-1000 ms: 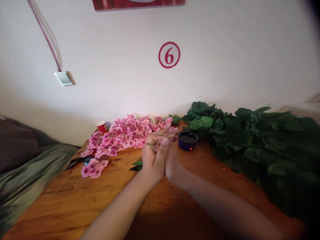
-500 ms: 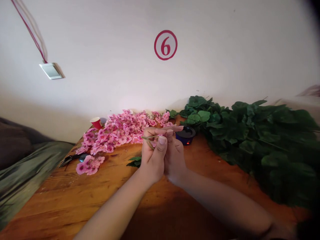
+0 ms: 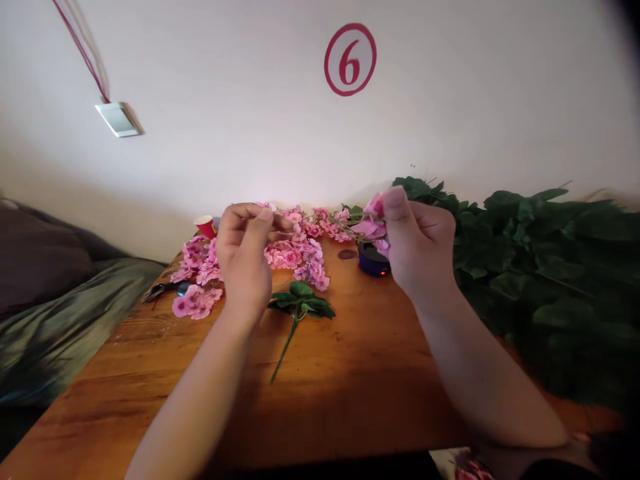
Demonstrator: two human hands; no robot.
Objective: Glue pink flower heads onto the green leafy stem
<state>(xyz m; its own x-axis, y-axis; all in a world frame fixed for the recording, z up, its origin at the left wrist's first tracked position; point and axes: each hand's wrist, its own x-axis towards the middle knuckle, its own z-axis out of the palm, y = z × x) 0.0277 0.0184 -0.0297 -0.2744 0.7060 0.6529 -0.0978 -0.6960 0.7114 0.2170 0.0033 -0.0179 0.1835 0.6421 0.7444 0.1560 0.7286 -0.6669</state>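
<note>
My right hand (image 3: 423, 243) is closed around a small bunch of pink artificial flowers (image 3: 373, 220), whose thin stems point left. Raised at the left, my left hand (image 3: 245, 257) has its thumb against its curled fingers; whatever they pinch, if anything, is too small to make out. Below and between the hands, an artificial green leaf stem (image 3: 285, 343) with a cluster of leaves lies on the wooden table (image 3: 350, 380). Behind my left hand spreads a heap of pink artificial flowers (image 3: 287, 257), partly hidden by it.
Large green artificial leaves (image 3: 525, 267) are piled along the right side. A dark blue pot (image 3: 371, 263) with a red light stands beside my right hand. At the back left are a red paper cup (image 3: 205, 227) and a black-handled tool (image 3: 163, 291). Cushions (image 3: 45, 267) lie left of the table.
My hands were together at the centre and have moved apart. The right hand now shows pink flowers, raised to the right. The leaf stem on the table has come into fuller view.
</note>
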